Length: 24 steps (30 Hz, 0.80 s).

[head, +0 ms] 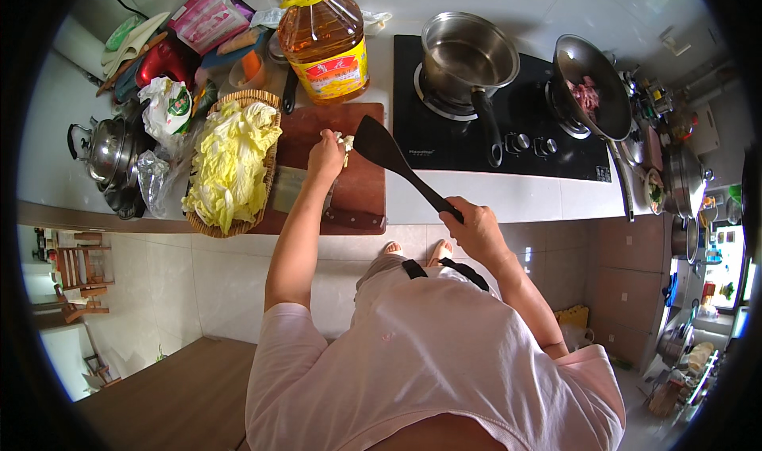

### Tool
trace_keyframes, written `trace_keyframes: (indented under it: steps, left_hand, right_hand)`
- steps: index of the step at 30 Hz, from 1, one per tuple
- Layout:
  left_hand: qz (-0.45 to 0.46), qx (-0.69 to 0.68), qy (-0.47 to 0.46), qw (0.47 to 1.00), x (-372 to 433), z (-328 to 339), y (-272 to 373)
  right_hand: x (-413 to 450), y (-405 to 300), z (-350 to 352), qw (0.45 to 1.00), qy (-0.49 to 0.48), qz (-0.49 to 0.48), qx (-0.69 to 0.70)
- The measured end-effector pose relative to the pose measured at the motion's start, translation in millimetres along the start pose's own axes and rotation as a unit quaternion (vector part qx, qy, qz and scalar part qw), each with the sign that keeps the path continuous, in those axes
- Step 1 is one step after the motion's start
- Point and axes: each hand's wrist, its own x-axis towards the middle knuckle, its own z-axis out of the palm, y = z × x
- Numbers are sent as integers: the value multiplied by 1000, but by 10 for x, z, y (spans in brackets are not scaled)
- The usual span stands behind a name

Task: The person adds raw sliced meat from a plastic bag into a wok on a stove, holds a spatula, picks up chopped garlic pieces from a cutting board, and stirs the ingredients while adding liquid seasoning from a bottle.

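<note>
My left hand (325, 158) is over the wooden cutting board (366, 180), fingers curled around white chopped pieces (346, 144), possibly garlic. In my right hand (479, 227) is the handle of a black spatula (381, 144); its flat blade points up-left, close beside those pieces. A cleaver (354, 219) lies on the board beneath my left forearm, which hides part of it. Left of the board, a wicker basket (275, 174) holds torn napa cabbage leaves (235, 159). Raw sliced meat (583, 95) sits in a wok (610, 108) on the right burner.
A steel saucepan (470, 52) stands on the left burner of the black gas hob (411, 135), its handle toward me. Behind the board is a large cooking oil bottle (324, 46). A kettle (110, 153) and plastic bags (166, 108) crowd the left. The wok handle (622, 180) overhangs the counter edge.
</note>
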Motion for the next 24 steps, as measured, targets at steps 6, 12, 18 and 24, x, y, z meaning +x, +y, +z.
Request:
trace_keyframes:
  steps: [6, 12, 18, 24]
  left_hand:
    - [-25, 71, -25, 997, 136, 73, -91]
    - [-114, -204, -68, 970, 198, -54, -312]
    - [-227, -749, -193, 591, 28, -363, -292]
    - [-160, -868, -240, 406, -73, -305, -428]
  right_hand:
    - [-35, -17, -18, 999, 1, 27, 17]
    - [-54, -60, -54, 997, -4, 50, 52]
    - [-47, -63, -49, 993, -12, 74, 95]
    - [-24, -144, -54, 989, -36, 78, 121]
